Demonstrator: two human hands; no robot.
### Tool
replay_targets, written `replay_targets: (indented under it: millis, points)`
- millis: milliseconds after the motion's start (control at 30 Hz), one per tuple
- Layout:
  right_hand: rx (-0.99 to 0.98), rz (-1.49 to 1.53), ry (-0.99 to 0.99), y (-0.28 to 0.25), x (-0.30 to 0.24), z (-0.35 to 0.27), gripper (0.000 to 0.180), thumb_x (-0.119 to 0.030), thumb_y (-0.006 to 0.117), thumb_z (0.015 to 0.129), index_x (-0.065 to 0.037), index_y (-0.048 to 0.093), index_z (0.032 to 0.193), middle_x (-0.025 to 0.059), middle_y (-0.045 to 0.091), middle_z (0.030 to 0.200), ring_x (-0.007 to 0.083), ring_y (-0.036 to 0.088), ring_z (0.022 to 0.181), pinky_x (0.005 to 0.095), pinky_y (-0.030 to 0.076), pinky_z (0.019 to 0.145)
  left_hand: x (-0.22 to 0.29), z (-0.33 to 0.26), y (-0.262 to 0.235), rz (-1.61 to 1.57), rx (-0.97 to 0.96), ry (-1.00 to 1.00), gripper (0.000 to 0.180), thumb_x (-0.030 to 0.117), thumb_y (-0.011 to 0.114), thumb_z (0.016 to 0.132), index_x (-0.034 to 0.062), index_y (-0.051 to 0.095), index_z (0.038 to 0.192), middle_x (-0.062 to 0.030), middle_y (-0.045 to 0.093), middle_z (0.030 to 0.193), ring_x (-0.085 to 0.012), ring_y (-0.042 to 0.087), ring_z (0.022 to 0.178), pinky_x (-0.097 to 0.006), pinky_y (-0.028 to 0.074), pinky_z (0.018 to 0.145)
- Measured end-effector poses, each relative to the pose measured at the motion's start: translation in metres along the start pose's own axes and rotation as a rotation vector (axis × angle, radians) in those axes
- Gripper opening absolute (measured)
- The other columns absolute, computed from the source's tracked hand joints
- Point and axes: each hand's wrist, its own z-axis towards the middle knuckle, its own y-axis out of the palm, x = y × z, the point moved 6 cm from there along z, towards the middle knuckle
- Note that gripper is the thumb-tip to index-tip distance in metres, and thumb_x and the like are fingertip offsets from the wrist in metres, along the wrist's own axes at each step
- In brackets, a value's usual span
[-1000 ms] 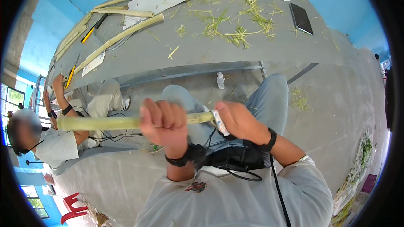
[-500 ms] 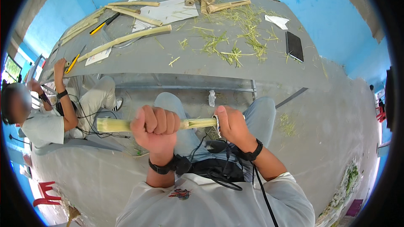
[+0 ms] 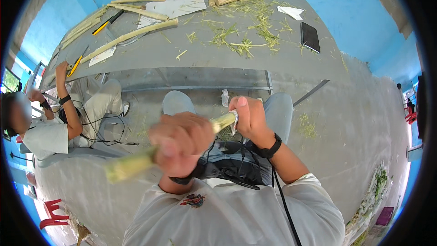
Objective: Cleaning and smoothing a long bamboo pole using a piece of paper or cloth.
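Note:
A pale green bamboo piece slants across my lap, its thick end low at the left and its thinner end raised at the right. My left hand is wrapped round its middle, smeared by motion. At the thin end my right hand is closed, with a crumpled white scrap of paper or cloth between fingers and bamboo. Whether something else is under the right fingers is hidden.
Ahead stands a grey table with bamboo lengths, green shavings, a yellow-handled knife, white paper and a dark phone-like slab. A seated person works at the left. Cables hang by my lap.
The bamboo has gone from nearly level to tilted, its thick left end swinging down toward me and its right end rising. Both hands keep hold. The view has shifted slightly.

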Motion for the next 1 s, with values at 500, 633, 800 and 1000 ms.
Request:
replay_targets:
  millis: [500, 633, 800, 1000]
  points:
    - [-0.017, 0.29, 0.112, 0.02, -0.033, 0.01, 0.046, -0.019, 0.032, 0.105, 0.001, 0.048, 0.067, 0.02, 0.051, 0.061, 0.0425, 0.046, 0.055, 0.0466, 0.035, 0.053, -0.04, -0.007, -0.004, 0.021, 0.081, -0.038, 0.049, 0.025, 0.043, 0.102, 0.0116, 0.028, 0.057, 0.0013, 0.029, 0.048, -0.0121, 0.023, 0.041, -0.031, 0.02, 0.042]
    - [0.046, 0.079, -0.09, 0.011, -0.008, 0.004, 0.05, -0.022, 0.033, 0.105, -0.001, 0.051, 0.063, 0.0158, 0.053, 0.057, 0.0372, 0.051, 0.052, 0.0416, 0.041, 0.054, -0.014, -0.007, 0.011, 0.142, 0.002, 0.005, 0.054, 0.03, 0.049, 0.101, 0.0085, 0.031, 0.055, -0.0004, 0.035, 0.046, -0.0129, 0.031, 0.039, -0.03, 0.025, 0.039]
    - [0.002, 0.075, 0.011, 0.006, 0.035, -0.014, 0.056, -0.031, 0.029, 0.105, -0.003, 0.058, 0.065, 0.011, 0.054, 0.056, 0.031, 0.054, 0.05, 0.0367, 0.044, 0.054, 0.002, -0.009, 0.019, 0.087, 0.013, 0.063, 0.051, 0.027, 0.052, 0.098, 0.0109, 0.031, 0.054, 0.0033, 0.03, 0.043, -0.0104, 0.025, 0.034, -0.029, 0.02, 0.034]
    - [-0.006, 0.101, 0.014, -0.001, 0.051, -0.016, 0.059, -0.032, 0.027, 0.104, -0.001, 0.058, 0.065, 0.0105, 0.051, 0.055, 0.0305, 0.055, 0.052, 0.0396, 0.042, 0.054, 0.018, -0.01, 0.026, 0.07, -0.044, 0.111, 0.049, 0.027, 0.049, 0.098, 0.0132, 0.032, 0.055, 0.0034, 0.034, 0.043, -0.0099, 0.027, 0.033, -0.027, 0.022, 0.034]
